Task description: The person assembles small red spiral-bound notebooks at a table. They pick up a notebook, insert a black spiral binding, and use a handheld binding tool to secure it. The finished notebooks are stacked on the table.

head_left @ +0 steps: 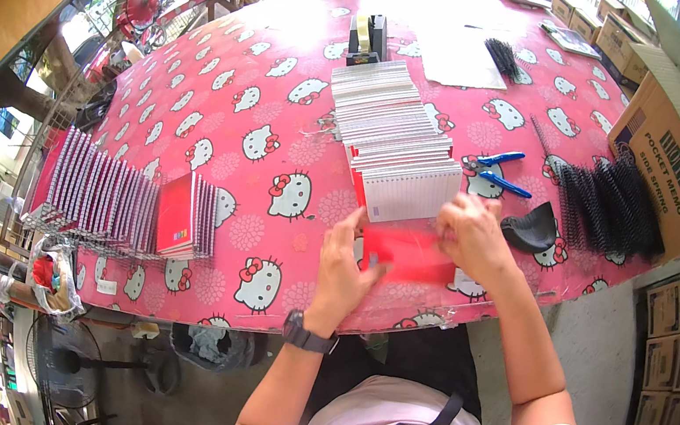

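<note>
A small red memo pad [409, 256], smeared by motion, lies between my hands near the table's front edge. My left hand [343, 268] grips its left end, thumb on top. At the pad's right end my right hand [471, 235] is closed in a pinch; what sits between its fingertips is hidden. Just beyond stands a long row of unbound ruled pads [397, 133] with a few red covers showing. Blue-handled pliers [502, 172] lie to the right of the row. A black curved piece [530, 228] rests beside my right hand.
Black spiral coils [613, 202] are heaped at the right, against an open cardboard carton [669, 145]. Bound red notebooks [98, 196] stand in rows at the left. A tape dispenser [368, 39] and a bundle of black wires [501, 58] sit farther back on the pink patterned tablecloth [231, 115].
</note>
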Demonstrator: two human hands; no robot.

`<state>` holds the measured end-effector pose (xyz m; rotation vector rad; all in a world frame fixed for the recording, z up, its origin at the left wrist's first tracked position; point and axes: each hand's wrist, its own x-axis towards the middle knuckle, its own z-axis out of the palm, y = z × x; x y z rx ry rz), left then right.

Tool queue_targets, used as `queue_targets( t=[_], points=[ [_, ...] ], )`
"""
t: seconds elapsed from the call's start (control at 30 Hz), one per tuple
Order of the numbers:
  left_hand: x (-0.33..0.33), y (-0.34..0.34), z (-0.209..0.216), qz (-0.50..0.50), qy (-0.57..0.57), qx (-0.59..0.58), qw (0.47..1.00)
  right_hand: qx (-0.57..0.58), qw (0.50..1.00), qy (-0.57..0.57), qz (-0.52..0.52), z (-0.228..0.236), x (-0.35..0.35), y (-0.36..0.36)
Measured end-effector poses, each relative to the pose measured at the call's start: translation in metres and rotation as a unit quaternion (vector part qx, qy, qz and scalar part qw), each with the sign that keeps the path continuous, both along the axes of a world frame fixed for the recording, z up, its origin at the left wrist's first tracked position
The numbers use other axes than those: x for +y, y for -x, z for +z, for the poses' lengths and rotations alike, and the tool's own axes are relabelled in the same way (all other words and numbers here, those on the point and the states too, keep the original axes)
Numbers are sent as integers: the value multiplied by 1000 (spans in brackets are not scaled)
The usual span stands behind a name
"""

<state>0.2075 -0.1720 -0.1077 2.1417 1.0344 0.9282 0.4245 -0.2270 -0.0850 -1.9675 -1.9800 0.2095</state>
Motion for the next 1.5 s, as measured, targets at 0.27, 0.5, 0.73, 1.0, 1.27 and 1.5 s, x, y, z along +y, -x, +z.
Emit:
queue_targets(
  t=[0.27,0.5,0.73,1.0,1.27,1.5],
  points=[
    [43,-15,18,64,-139,2,988,-48,951,-301,-44,4,53,-10],
    [33,-3,21,28,-116,-88,989,128,935,-326,54,15,28,5],
    [-11,23,-11,-35,142,-246,958,665,721,-196,8,-10,-11,68],
    [-32,-8,24,58,-261,84,960,572,794,-189,-86,-13,7,74],
    [-18,-11,18,-5,-288,23,957,103,900,-312,-286,13,49,-137],
    [-15,-7,20,-3,-279,20,960,93,943,-172,-268,-31,81,-206]
  ],
)
